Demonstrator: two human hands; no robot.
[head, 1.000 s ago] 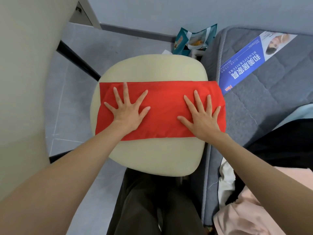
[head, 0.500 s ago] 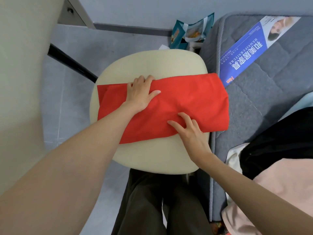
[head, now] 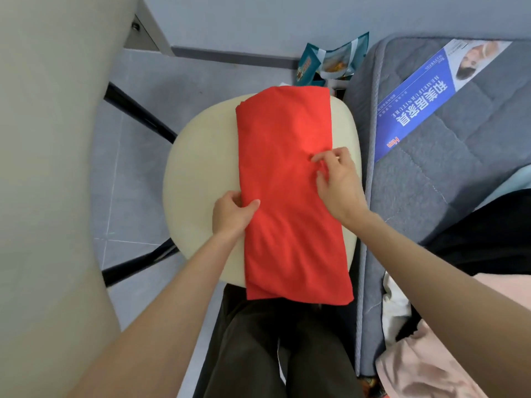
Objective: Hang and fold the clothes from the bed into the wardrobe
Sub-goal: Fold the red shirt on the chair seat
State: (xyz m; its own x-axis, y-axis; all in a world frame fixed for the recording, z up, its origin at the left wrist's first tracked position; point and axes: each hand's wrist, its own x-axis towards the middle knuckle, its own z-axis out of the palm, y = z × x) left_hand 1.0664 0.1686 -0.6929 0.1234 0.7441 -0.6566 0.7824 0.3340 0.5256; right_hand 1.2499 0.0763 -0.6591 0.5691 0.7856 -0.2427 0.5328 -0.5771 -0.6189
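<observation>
Slipping threatens: below both hands the red garment (head: 290, 214) overhangs the chair seat (head: 201, 168). Left hand (head: 233, 216) grips its edge, right hand (head: 339, 183) pinches it; uneven pulling may unfold it.

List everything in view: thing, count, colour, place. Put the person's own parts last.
cloth: 1, red, folded, lengthwise on the seat, near end over its front edge
seat: 1, cream, centre
legs: 2 seen, black, left of the seat
mattress: 1, grey, right
label: 1, blue, on the mattress
bag: 1, teal, behind the seat, by the wall
black garment: 1, on the mattress, right edge
pink garment: 1, bottom right
white garment: 1, between those two
panel: 1, cream, far left
trousers: 1, dark, bottom centre
left hand: grips the cloth's left edge
right hand: pinches the cloth near its right edge
</observation>
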